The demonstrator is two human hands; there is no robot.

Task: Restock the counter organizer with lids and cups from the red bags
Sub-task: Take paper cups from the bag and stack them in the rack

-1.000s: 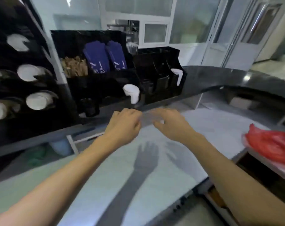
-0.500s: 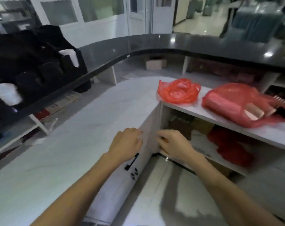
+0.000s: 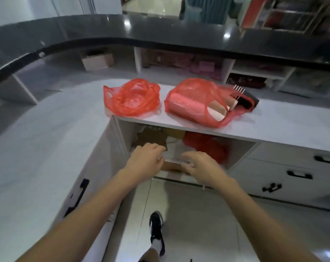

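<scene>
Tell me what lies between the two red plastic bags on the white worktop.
Head view: nothing; a narrow strip of bare white worktop separates the crumpled red plastic bag from the fuller red plastic bag.

Dim, bluish light; ceiling glare on the dark counter [image 3: 160, 29]; wide-angle edges bend.

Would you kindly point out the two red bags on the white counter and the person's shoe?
crumpled red bag [image 3: 134, 99], head view, on its bunched middle.
full red bag [image 3: 188, 103], head view, on the plastic stretched over the stack inside.
black shoe [image 3: 156, 231], head view, on its upper.
</scene>
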